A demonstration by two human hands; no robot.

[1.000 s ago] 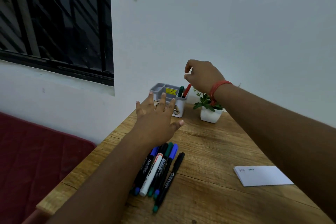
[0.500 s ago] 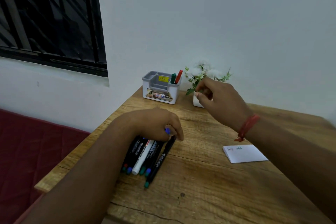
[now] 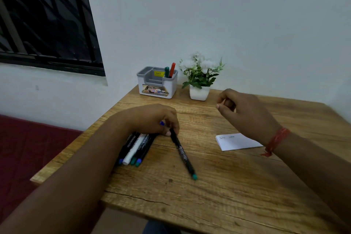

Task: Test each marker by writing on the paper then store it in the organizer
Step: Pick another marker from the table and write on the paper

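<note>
My left hand [image 3: 153, 119] rests over the far ends of several markers [image 3: 135, 150] lying side by side on the wooden table [image 3: 228, 186]. Its fingers pinch the top of a black marker with a green end [image 3: 183, 156], which now points away from the row toward the right. A blue cap shows under the fingers. My right hand [image 3: 245, 113] hovers above the table with loosely curled fingers, holding nothing. A small white paper [image 3: 237, 141] with short scribbles lies under that wrist. The grey-and-white organizer [image 3: 157, 85] stands at the back with a green and a red marker in it.
A white pot with a small flowering plant [image 3: 200, 80] stands right of the organizer against the wall. The table's left edge borders a dark red cushion [image 3: 28, 150]. A barred window is at the upper left.
My right hand drew back from the organizer, leaving the red marker there. My left hand came down on the marker row and swung the green-ended black marker out to the right.
</note>
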